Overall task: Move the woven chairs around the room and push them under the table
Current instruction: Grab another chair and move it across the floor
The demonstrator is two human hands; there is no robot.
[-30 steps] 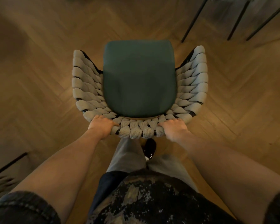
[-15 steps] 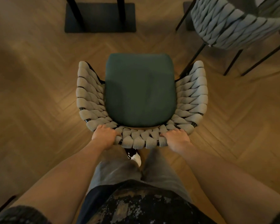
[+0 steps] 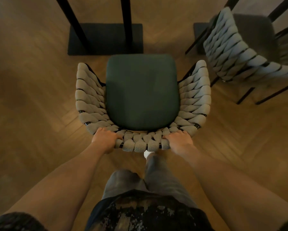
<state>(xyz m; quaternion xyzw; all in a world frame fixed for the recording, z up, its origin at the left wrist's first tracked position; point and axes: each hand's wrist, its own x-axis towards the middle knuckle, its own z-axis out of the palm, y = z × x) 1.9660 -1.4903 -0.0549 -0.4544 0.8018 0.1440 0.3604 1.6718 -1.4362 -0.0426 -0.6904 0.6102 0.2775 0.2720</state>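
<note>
Woven chair (image 3: pixel 196 97) with dark green seat cushion (image 3: pixel 142 92) stands on wood floor (image 3: pixel 31 97), centre of view, seat front near black table base plate (image 3: pixel 105 39) with two black legs (image 3: pixel 125 17) rising from it. Left hand (image 3: pixel 105 139) grips top of backrest at left, fingers curled over woven rim. Right hand (image 3: pixel 179 140) grips same rim at right, fingers curled over it too. Second woven chair (image 3: pixel 231 52) off to upper right, apart from first, blurred. White shoe tip (image 3: pixel 147 154) just below backrest, between hands
</note>
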